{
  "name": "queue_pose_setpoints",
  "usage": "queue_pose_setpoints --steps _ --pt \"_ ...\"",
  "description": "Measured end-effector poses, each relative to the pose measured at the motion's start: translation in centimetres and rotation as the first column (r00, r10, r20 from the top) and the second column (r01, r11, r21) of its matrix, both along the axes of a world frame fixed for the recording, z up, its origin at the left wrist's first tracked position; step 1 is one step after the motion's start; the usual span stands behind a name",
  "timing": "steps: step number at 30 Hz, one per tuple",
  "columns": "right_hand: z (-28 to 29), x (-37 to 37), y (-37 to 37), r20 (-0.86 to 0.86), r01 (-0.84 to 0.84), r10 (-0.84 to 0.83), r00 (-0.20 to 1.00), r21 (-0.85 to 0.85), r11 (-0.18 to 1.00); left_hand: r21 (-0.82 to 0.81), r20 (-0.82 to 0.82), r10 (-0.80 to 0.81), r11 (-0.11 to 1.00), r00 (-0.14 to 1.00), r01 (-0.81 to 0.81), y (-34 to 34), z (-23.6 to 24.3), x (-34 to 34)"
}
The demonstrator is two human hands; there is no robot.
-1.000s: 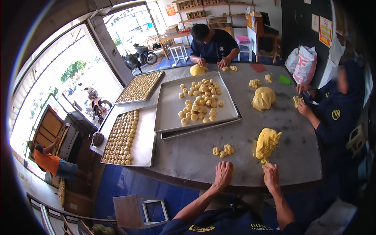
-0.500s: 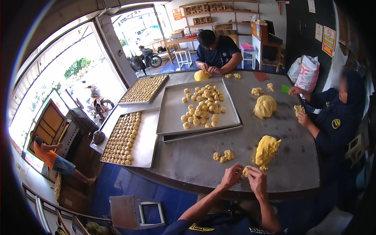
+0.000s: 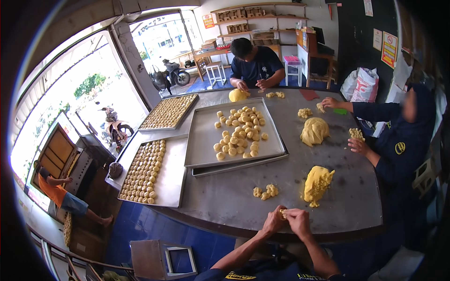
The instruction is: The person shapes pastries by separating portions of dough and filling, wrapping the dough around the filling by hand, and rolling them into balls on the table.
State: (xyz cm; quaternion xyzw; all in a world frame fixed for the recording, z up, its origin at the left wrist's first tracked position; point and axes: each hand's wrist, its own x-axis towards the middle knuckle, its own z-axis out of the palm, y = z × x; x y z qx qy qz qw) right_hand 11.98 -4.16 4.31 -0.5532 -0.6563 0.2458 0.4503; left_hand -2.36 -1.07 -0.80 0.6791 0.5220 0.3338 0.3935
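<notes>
Close together at the near edge of the metal table [image 3: 337, 206], my left hand [image 3: 273, 220] and my right hand [image 3: 298, 221] both grip a small piece of yellow dough [image 3: 283, 213]. Most of it is hidden by my fingers. Just beyond my right hand stands a tall, rough lump of dough [image 3: 318, 183]. Several torn dough bits [image 3: 266, 191] lie in a small cluster beyond my left hand.
A large tray [image 3: 197, 150] of loose dough balls rests on another tray. Two trays at left hold rows of balls [image 3: 143, 173]. A smooth dough mound [image 3: 314, 131] sits farther back. Co-workers are at the far side [image 3: 258, 65] and right [image 3: 403, 131].
My hands have drawn closer together, and less of the dough piece shows between them. The co-worker at right has let go of the green scraper and now reaches to a small dough piece.
</notes>
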Motion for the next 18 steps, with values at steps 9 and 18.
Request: queue_pose_setpoints --steps 9,18 --pt "-1.6 1.5 1.9 -0.098 0.006 -0.03 0.995 -0.237 0.972 0.071 0.166 -0.169 0.985 0.972 0.159 0.9 -1.0 0.0" --pt "-0.7 7.0 1.4 0.37 0.378 -0.402 0.837 0.139 0.915 -0.31 0.623 -0.044 0.903 0.781 0.298 2.3 -1.1 -1.7"
